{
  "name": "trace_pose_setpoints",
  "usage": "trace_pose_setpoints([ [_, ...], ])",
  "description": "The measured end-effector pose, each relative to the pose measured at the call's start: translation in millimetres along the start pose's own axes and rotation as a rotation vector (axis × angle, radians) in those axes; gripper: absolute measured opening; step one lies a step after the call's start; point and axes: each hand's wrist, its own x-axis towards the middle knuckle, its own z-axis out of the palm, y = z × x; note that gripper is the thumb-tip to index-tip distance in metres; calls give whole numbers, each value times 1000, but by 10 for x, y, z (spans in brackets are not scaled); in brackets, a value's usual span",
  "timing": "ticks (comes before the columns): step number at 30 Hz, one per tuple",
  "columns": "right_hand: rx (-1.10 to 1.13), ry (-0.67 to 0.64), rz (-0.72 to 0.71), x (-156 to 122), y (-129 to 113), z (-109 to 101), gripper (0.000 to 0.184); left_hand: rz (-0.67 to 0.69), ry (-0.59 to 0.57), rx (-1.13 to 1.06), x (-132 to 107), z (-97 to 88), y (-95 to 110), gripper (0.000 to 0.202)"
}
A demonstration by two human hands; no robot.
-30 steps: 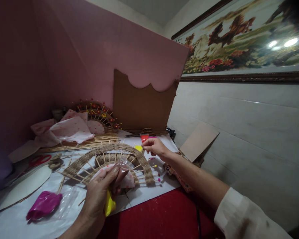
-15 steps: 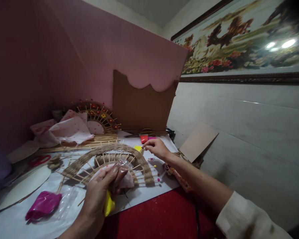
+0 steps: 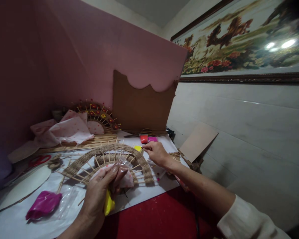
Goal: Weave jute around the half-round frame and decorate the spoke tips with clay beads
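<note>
My left hand (image 3: 99, 191) is closed round a small clear plastic bag (image 3: 122, 170) with something brown in it. A shiny yellow packet (image 3: 109, 203) hangs below that hand's fingers. Behind the bag lies a half-round woven twine piece (image 3: 89, 153) with thin sticks fanning through it and a pale, red-spotted centre (image 3: 126, 181). My right hand (image 3: 158, 152) pinches with thumb and forefinger at the far right of the woven arch. A small dark bit shows at those fingertips, too small to name. Close beside them is a yellow piece (image 3: 138, 148).
A magenta packet (image 3: 43, 205) lies at front left, with red-handled scissors (image 3: 40, 160) behind. Bundled sticks (image 3: 82, 144), spotted cloth (image 3: 69, 129) and a decorated fan (image 3: 102, 116) fill the back left. Brown cardboard (image 3: 142, 106) stands behind. A red packet (image 3: 144, 138) lies before it.
My right forearm has swung slightly, and its hand has shifted a little right and down, still pinching near the yellow piece. My left hand stays put with the bag.
</note>
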Motion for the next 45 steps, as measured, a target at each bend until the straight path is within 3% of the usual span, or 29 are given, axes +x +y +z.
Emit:
trace_pose_setpoints([
  [10,143,15,132,78,-4,-33,16,-10,22,-26,0,10,9,36],
  [17,367,-134,296,192,24,-52,13,-40,48,-22,-6,12,19,39],
  [22,438,-168,322,200,3,-26,7,-26,34,-30,-4,21,21,38],
  [28,402,-201,261,208,20,-76,13,-18,39,-39,6,9,-11,37],
  [35,254,-177,26,223,80,-100,27,-35,19,-44,27,-4,-16,38],
  [40,159,-169,-104,202,90,-83,24,-11,37,-27,54,-26,-45,44],
  [45,211,-153,-110,187,79,-86,22,-31,41,-20,73,-41,-48,47],
])
